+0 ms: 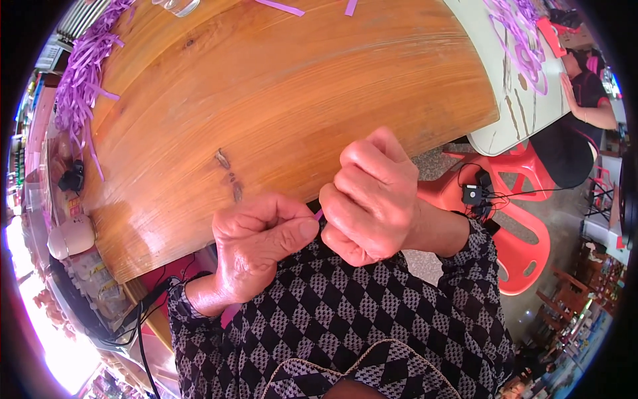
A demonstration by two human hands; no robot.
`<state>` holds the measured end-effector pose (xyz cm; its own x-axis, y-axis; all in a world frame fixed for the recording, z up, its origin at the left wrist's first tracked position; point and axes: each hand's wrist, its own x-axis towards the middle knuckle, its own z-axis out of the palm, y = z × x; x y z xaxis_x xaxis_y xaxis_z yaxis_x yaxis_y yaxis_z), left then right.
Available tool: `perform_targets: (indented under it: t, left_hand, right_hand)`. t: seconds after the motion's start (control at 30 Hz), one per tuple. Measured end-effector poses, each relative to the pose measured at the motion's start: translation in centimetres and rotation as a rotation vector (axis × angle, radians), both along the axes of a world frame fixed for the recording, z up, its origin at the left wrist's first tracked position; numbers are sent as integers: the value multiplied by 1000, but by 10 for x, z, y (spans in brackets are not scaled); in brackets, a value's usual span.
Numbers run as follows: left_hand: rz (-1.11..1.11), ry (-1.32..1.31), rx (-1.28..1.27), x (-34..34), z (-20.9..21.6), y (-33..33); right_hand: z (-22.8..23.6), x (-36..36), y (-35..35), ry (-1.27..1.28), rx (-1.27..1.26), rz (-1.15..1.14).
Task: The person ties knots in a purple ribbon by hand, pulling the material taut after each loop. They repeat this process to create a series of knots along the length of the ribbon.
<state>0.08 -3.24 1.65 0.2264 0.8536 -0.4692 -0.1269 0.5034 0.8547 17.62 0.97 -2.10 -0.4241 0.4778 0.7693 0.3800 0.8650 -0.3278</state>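
Observation:
Both of my hands are held close together in front of my chest, over the near edge of the wooden table. A short bit of purple strip shows in the gap between them; the rest of it is hidden by my fingers. My left hand pinches it between thumb and bent forefinger. My right hand is curled into a fist beside it, knuckles up, closed on the strip's other side as far as I can see.
A heap of purple strips hangs at the table's left edge. More purple strips lie on a white marbled table at right, where another person sits. Red plastic chairs, one bearing a black device, stand below. A glass is at the far edge.

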Motion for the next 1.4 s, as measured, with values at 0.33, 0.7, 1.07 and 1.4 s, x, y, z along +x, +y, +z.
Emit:
perform_targets:
  t: [0.33, 0.7, 1.07, 1.4]
  left_hand:
    - [47, 25, 100, -1, 18, 4]
    - [131, -832, 397, -111, 85, 102]
    - [581, -525, 377, -243, -40, 113]
    - [268, 1086, 1040, -84, 10, 89]
  right_hand:
    - [22, 14, 10, -78, -45, 72]
    - [37, 5, 37, 453, -1610, 633]
    - [10, 51, 59, 202, -1128, -38]
    - [24, 23, 50, 91, -1166, 17]
